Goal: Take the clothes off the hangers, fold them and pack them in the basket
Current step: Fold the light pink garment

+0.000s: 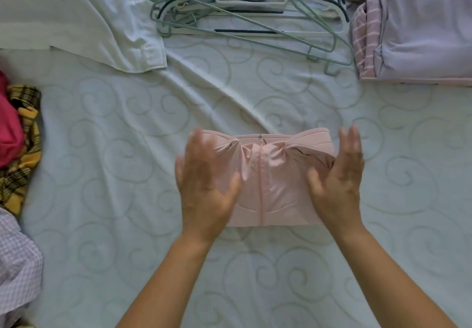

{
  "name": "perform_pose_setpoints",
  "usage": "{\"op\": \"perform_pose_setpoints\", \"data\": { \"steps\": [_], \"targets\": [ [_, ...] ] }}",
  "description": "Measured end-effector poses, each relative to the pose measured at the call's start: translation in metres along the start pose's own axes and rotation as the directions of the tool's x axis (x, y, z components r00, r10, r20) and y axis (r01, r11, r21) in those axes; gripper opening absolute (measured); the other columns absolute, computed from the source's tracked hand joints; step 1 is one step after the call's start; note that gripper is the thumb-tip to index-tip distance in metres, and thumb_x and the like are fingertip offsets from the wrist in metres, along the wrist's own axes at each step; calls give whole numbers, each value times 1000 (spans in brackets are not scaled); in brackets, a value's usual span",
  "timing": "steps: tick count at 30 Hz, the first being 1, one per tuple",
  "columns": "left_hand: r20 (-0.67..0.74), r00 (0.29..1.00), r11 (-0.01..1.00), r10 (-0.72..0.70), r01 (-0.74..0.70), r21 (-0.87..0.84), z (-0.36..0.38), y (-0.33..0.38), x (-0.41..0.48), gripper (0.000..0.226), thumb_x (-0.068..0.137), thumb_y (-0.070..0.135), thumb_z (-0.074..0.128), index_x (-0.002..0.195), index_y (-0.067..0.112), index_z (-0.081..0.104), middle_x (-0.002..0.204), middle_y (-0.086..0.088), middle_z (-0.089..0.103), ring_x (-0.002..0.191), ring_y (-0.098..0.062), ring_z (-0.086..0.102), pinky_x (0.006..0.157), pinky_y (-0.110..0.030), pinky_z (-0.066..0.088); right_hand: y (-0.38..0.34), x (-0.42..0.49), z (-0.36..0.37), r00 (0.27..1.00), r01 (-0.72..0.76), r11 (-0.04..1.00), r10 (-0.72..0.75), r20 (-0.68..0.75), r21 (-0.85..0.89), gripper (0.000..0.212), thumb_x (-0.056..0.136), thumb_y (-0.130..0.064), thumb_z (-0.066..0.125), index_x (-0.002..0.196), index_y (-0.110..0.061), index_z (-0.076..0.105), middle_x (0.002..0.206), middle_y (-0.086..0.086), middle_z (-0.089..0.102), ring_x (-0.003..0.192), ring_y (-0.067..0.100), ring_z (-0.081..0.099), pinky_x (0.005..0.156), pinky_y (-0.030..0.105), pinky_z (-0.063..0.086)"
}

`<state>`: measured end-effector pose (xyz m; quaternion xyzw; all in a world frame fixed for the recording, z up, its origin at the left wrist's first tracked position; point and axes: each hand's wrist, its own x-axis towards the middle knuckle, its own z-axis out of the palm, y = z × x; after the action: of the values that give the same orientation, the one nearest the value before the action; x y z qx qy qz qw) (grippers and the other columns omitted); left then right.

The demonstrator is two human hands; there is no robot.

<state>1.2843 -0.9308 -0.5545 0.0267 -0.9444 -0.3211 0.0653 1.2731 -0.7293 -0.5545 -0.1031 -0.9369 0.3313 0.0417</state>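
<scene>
I see the pale bedsheet (107, 149) under everything, printed all over with soft swirls, and one long crease runs slantwise across its middle. It covers the whole bed as far as I can see, smooth near me and a little rumpled farther away from me.

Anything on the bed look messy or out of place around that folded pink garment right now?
The folded pink zippered garment looks tidy, zipper centred, both open hands beside it. The pale green wire hangers lie in a tangled heap at the far edge, and a yellow plaid cloth sits crumpled, unfolded, at the left edge. No basket is in view.
</scene>
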Motion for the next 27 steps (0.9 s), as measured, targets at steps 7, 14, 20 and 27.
{"op": "perform_pose_setpoints", "data": {
  "steps": [7,14,20,27],
  "targets": [
    [274,957,912,95,-194,362,76,-51,9,63,94,62,7,149,32,-4,153,-11,23,143,-11,-14,113,-46,-11,42,1,61,957,204,894,-97,272,-400,71,94,-60,7,146,-14,22,153,14,24,143,17,10,116,36,-4],
    [214,970,986,113,-136,92,43,-42,11,67,93,62,24,140,14,28,147,-12,36,136,-25,27,113,-36,9,42,7,49,973,111,976,-68,221,-189,71,89,-67,19,146,-24,24,154,8,25,140,14,13,113,26,-3],
    [348,650,520,-676,755,-400,-5,-33,14,97,47,85,56,100,4,56,80,1,57,79,-28,60,66,-30,48,36,-6,21,797,-531,702,604,-2,475,93,57,-84,47,109,-6,47,102,4,46,99,27,49,87,45,46],
    [645,380,343,-663,920,-189,-7,-35,52,90,41,78,70,104,15,65,98,-3,71,92,-22,66,79,-33,53,18,31,7,528,-849,371,618,583,375,44,80,-57,61,109,-23,61,106,-2,60,99,19,54,83,33,45]
  ]
}}
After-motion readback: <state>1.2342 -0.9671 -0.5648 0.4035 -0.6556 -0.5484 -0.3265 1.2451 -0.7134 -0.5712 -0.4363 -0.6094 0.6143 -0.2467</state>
